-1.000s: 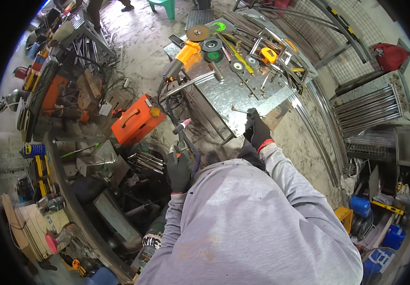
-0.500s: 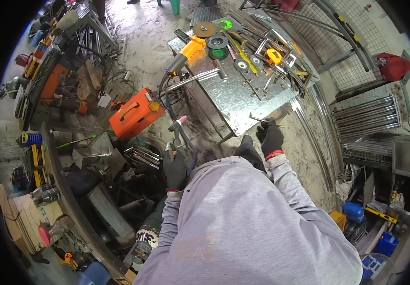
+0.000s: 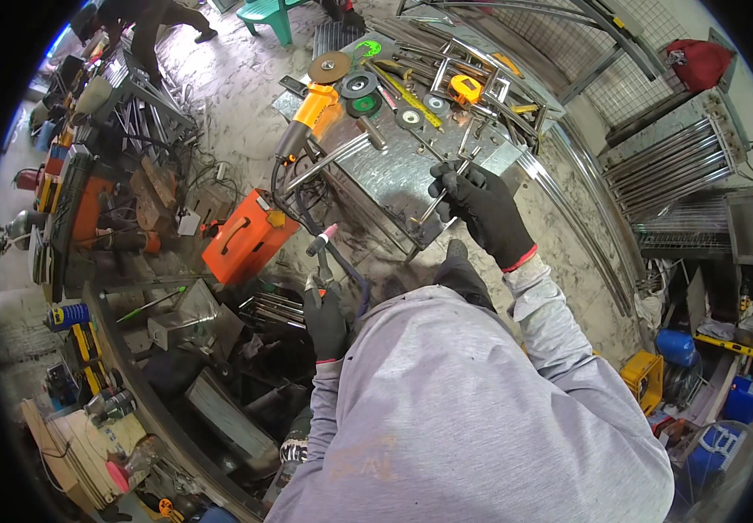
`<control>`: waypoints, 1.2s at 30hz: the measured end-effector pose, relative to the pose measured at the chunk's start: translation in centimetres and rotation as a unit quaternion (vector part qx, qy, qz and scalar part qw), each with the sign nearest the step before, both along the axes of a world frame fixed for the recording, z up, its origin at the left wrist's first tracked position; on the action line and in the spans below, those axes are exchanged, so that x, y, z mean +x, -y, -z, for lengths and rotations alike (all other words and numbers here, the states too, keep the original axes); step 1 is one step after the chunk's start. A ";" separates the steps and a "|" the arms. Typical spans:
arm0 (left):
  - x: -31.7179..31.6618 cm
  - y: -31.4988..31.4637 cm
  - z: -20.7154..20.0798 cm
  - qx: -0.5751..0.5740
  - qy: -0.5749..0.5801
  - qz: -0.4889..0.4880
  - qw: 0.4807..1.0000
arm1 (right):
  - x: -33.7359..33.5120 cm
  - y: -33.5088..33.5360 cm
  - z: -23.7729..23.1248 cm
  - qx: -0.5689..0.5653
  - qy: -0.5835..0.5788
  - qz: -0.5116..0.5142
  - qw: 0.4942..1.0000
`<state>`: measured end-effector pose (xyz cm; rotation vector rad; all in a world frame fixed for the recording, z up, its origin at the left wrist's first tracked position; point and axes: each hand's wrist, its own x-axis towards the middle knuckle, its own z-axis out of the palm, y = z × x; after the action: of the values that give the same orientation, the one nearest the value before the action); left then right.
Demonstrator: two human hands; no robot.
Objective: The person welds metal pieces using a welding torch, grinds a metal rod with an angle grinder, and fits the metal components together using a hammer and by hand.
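Observation:
My left hand, in a dark glove, is closed around a welding torch with a pink nozzle. Its cable runs alongside the hand. My right hand, also gloved, pinches a slim metal rod over the near corner of the metal worktable. The rod is tilted, its lower end close to the table corner; whether it touches is unclear. Beyond that hand, the tabletop holds a yellow angle grinder, several grinding discs, a yellow tape measure and small metal parts.
An orange machine case stands on the floor left of the table. Along the left runs a bench edge with scrap beside it. Metal tubes are stacked at the right. Another person bends at the upper left, near a green stool.
My right hand has risen and moved forward and left over the table corner with the rod. My left hand keeps the torch. The view has shifted, and another person now shows at upper left.

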<state>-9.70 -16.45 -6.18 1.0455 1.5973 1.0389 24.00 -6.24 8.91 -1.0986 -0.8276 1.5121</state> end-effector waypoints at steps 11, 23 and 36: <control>-0.1 0.6 0.1 0.021 0.017 0.000 1.000 | -0.9 0.9 -4.3 0.024 0.033 -0.069 0.997; 1.5 0.4 -2.5 -0.070 0.187 -0.057 0.978 | -0.2 0.3 -5.8 0.036 0.127 -0.141 0.981; 1.1 0.8 -2.3 -0.047 0.149 -0.048 0.987 | -0.8 0.6 -7.5 0.052 0.134 -0.146 0.979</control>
<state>-8.57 -17.22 -3.92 0.7190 1.4469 1.1161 23.21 -6.83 16.36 -1.1556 -1.2857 1.5576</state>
